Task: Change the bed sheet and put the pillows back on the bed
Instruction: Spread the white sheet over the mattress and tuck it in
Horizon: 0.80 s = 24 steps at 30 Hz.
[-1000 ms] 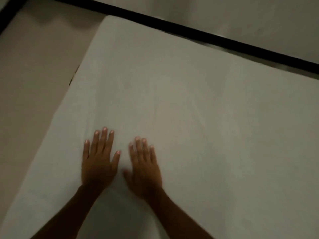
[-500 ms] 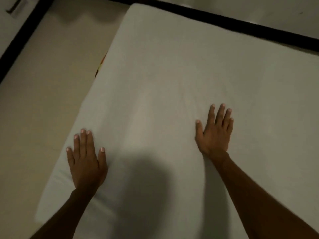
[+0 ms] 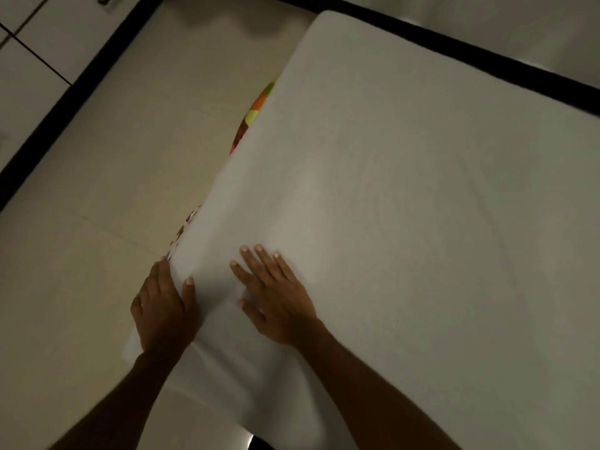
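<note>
A single head-worn camera looks steeply down, close over the bed's (image 3: pixel 406 190) near-left corner, floor (image 3: pixel 97 222) toward nine o'clock.

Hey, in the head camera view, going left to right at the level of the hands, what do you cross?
Bare floor → left hand at the bed's edge → right hand flat on the sheet → open stretch of white sheet.

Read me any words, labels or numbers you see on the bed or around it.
None can be read. The white sheet is plain. The colourful cloth showing at the bed's edge has only coloured shapes, no letters that I can make out.
</note>
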Each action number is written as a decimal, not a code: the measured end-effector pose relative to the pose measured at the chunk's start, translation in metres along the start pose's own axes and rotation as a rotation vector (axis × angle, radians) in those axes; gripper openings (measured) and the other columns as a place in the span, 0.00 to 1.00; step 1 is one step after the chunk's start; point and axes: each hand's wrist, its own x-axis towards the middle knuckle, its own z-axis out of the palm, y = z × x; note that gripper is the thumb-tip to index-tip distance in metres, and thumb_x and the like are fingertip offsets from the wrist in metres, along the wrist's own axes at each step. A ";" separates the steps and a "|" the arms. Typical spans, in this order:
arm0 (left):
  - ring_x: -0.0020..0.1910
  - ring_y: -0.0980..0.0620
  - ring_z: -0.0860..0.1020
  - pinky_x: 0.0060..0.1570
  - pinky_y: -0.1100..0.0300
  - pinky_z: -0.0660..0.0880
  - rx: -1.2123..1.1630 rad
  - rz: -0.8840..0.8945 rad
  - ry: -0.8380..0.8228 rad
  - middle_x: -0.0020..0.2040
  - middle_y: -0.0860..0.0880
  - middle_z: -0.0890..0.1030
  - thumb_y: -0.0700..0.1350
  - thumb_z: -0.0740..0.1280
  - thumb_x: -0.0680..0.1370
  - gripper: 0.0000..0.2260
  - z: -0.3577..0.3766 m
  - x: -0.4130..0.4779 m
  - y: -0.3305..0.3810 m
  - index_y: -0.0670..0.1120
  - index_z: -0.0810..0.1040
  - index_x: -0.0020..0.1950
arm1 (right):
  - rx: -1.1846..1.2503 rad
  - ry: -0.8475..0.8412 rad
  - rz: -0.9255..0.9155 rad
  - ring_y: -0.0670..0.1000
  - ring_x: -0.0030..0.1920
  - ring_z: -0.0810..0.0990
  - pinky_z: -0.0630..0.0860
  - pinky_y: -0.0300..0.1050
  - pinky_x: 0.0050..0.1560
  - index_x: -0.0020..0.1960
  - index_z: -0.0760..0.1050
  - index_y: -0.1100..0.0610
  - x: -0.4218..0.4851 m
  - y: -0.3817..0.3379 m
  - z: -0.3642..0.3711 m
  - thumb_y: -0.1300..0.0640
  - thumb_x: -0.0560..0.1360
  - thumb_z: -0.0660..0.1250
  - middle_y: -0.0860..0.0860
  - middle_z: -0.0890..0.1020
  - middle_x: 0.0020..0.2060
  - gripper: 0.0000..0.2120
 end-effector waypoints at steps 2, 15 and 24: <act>0.75 0.38 0.68 0.71 0.37 0.66 -0.002 0.023 0.006 0.80 0.42 0.66 0.63 0.47 0.84 0.32 -0.004 -0.007 -0.005 0.45 0.58 0.82 | 0.011 0.085 0.124 0.56 0.85 0.43 0.52 0.60 0.82 0.86 0.53 0.51 -0.009 0.021 -0.008 0.43 0.85 0.56 0.53 0.48 0.85 0.32; 0.57 0.34 0.78 0.55 0.40 0.74 -0.060 -0.106 0.060 0.62 0.40 0.78 0.64 0.47 0.83 0.27 0.000 -0.024 -0.046 0.51 0.67 0.75 | -0.099 0.204 0.517 0.62 0.84 0.37 0.43 0.63 0.82 0.86 0.43 0.53 0.097 0.041 -0.004 0.33 0.83 0.45 0.59 0.42 0.85 0.39; 0.61 0.32 0.75 0.65 0.35 0.66 -0.031 -0.189 0.156 0.62 0.35 0.77 0.60 0.50 0.81 0.27 -0.006 -0.034 -0.067 0.44 0.71 0.71 | -0.058 0.277 0.487 0.57 0.85 0.46 0.47 0.58 0.84 0.85 0.53 0.56 0.082 0.072 -0.043 0.41 0.84 0.52 0.56 0.52 0.85 0.34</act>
